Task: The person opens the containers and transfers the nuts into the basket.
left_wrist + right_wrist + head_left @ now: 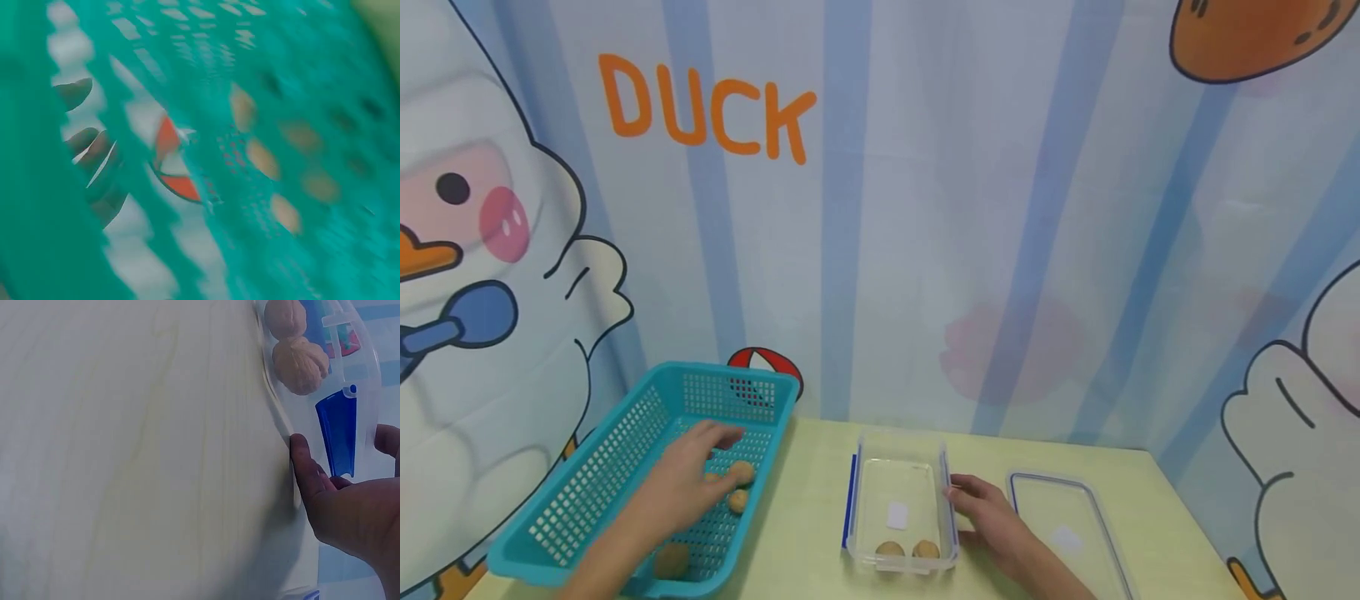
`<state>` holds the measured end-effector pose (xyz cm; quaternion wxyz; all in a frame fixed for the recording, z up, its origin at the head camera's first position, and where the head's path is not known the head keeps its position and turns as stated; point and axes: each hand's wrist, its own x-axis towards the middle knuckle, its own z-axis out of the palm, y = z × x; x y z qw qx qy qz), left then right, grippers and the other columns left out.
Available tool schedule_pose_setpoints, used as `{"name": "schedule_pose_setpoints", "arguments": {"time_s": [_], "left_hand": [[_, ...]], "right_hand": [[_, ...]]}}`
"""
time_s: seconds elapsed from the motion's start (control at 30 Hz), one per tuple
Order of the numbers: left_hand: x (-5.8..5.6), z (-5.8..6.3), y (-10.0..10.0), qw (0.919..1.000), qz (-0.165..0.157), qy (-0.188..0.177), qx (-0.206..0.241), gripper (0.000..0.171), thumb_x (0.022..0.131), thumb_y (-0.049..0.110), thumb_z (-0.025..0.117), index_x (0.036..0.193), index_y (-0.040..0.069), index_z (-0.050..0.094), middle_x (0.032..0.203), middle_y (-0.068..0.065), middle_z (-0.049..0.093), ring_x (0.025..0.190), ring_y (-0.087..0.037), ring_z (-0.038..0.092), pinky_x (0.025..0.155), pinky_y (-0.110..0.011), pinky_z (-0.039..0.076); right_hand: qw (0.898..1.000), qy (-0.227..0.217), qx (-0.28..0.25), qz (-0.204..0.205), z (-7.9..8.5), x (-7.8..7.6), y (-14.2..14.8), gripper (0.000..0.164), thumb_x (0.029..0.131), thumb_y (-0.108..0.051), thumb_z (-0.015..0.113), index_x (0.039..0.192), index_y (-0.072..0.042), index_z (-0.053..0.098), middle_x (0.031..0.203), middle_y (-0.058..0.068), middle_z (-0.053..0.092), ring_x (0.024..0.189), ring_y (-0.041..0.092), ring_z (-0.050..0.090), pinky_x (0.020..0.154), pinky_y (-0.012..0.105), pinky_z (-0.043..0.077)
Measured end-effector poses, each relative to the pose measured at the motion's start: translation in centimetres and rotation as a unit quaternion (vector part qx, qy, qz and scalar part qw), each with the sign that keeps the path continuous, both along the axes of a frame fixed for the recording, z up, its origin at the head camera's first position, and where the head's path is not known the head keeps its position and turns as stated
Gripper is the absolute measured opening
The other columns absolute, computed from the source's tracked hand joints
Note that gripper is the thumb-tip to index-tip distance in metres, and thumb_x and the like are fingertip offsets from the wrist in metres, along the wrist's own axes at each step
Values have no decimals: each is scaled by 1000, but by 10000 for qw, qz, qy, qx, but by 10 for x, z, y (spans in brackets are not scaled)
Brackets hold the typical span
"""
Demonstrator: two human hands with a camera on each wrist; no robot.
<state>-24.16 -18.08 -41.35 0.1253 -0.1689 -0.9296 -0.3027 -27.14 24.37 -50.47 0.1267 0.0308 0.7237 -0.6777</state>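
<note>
My left hand (pixel 681 479) reaches into the turquoise mesh basket (pixel 760 500), fingers loosely bent and apart, the thumb beside a walnut (pixel 742 472). Another walnut (pixel 738 501) lies just below the thumb. In the blurred left wrist view, the fingers (pixel 100 156) show through the basket's slots, and several walnuts (pixel 262 159) lie on its floor. My right hand (pixel 992 521) rests against the right side of a clear plastic box (pixel 898 475), which holds two walnuts at its near end. The right wrist view shows the fingers spread around a blue latch (pixel 339 434) on the box wall.
A clear lid with a blue-grey seal (pixel 1086 483) lies on the pale table (pixel 820 467), right of my right hand. A brown round thing (pixel 672 561) sits at the basket's near end. Behind the table hangs a striped curtain (pixel 910 250) with duck drawings.
</note>
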Motion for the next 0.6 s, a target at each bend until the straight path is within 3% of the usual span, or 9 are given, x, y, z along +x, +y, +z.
{"name": "schedule_pose_setpoints", "arguments": {"time_s": [0.13,0.27,0.37,0.6], "left_hand": [[6,10,43,9995,-291,35,-96,47,93,17,85,135,5,67,128,-5,65,118,-29,65,96,-49,59],[11,13,81,9960,-871,0,-195,48,93,20,84,137,9,66,129,-2,63,117,-25,66,96,-46,59],[13,11,104,9906,-1339,1,-274,48,95,20,83,138,10,65,130,0,62,117,-23,65,96,-43,59],[8,-7,146,9840,-1701,-233,-479,46,95,25,83,137,15,67,130,5,62,122,-17,63,103,-36,56]], "right_hand": [[10000,56,-28,33,-1,0,1,62,108,-27,62,153,10,41,154,32,45,142,51,45,101,57,57],[9999,112,-40,64,-1,0,3,63,108,-28,62,153,11,41,153,32,47,140,50,48,99,57,57],[9999,121,-32,41,-2,-1,3,63,108,-29,63,152,11,42,152,31,48,140,50,49,99,57,58],[10000,62,3,61,-4,-1,1,64,108,-30,63,153,10,42,152,31,48,140,49,49,101,58,56]]}}
